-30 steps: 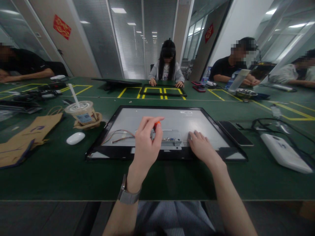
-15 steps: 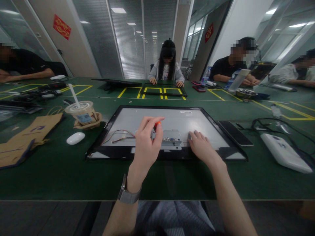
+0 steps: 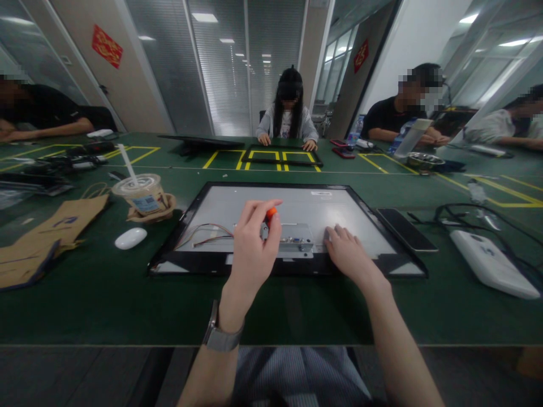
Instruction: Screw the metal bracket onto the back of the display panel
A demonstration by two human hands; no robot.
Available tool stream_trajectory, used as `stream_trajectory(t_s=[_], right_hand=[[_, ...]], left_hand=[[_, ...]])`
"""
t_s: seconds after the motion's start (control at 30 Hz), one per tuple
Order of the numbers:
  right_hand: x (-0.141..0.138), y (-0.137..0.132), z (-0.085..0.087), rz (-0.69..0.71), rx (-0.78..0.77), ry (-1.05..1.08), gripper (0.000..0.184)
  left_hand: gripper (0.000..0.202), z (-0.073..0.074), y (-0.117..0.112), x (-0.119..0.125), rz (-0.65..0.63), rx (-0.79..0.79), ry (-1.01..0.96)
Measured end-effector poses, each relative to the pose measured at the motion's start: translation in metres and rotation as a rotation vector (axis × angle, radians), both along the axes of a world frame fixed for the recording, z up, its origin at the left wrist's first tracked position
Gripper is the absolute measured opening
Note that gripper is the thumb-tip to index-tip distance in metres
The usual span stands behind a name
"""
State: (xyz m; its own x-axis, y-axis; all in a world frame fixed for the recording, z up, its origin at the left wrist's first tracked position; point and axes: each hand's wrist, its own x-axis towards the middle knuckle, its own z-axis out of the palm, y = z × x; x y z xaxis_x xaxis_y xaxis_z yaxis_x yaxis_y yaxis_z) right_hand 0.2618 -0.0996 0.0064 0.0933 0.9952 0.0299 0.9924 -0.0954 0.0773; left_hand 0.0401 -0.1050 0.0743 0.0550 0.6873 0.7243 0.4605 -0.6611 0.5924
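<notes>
Left hand (image 3: 252, 251): grip clenched round small orange-handled screwdriver (image 3: 270, 215), held upright over grey metal connector bracket (image 3: 293, 243), probably for downward pressure.
Right hand (image 3: 350, 254): grip released, palm flat on black-framed silver display panel (image 3: 305, 206), likely steadying it.
Panel: flat on green desk (image 3: 106, 294), near the front rim.
Room: black phone (image 3: 406, 229) just beside right edge; white mouse (image 3: 130, 238) well left.

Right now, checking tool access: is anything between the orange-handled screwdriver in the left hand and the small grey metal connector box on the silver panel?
Nothing visible. The left hand holds the orange-handled screwdriver at the left end of the grey metal connector box. Its tip is hidden; thin wires lie further left, the right hand opposite.
</notes>
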Motion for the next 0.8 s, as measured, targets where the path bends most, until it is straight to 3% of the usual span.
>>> stream_trajectory(t_s=[0.53,0.8], right_hand=[[-0.0007,-0.0005,-0.0007,-0.007,-0.002,-0.018,0.045],[0.0006,-0.0003,-0.0034,0.0,0.022,-0.031,0.043]], left_hand=[[0.024,-0.0023,0.0025,0.0,0.068,-0.01,-0.02],[0.031,-0.0031,0.0012,-0.0009,0.021,-0.029,-0.019]])
